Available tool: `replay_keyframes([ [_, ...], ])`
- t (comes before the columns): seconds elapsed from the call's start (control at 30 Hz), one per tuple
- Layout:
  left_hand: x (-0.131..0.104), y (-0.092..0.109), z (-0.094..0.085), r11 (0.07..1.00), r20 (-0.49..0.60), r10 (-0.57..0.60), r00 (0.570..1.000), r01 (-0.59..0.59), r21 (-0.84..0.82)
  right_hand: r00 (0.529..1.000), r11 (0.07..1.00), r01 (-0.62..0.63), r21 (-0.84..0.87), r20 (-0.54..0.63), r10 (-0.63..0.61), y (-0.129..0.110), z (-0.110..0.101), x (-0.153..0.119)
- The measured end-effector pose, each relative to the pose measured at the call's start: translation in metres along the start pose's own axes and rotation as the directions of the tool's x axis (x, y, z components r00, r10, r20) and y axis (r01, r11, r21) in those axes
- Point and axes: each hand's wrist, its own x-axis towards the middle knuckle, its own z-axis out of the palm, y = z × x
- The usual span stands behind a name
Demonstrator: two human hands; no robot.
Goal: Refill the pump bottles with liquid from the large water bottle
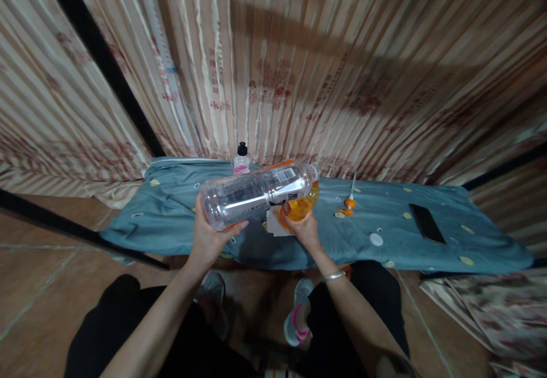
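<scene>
My left hand (211, 233) is wrapped round the base of a large clear plastic bottle (252, 193), which lies tilted with its mouth toward the right. That mouth is at the top of a bottle of orange liquid (297, 207); whether the two touch I cannot tell. My right hand (305, 230) grips the orange bottle low on its body, over a whitish piece of paper (277, 223). To the right, an orange pump top (349, 204) with its tube lies on the cloth. Nearby is a round white cap (376, 239).
A teal patterned cloth (329, 247) covers the low surface. A small clear bottle with a black cap (242, 159) stands behind the large bottle. A black phone (427, 223) lies at the right. Pleated curtains (273, 70) hang behind, between dark poles (102, 59).
</scene>
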Motion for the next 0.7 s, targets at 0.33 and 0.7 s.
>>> replay_keyframes([
  [0.33,-0.0069,0.0044,0.0045,0.999,0.003,-0.015,1.0,0.016,-0.029,1.0,1.0,-0.006,0.014,0.0,0.006,-0.0037,-0.0014,-0.0016],
  [0.7,-0.0081,-0.0012,0.004,0.999,-0.019,-0.013,1.0,0.012,-0.046,1.0,1.0,-0.008,0.016,-0.005,0.008,0.0003,0.0015,0.0003],
])
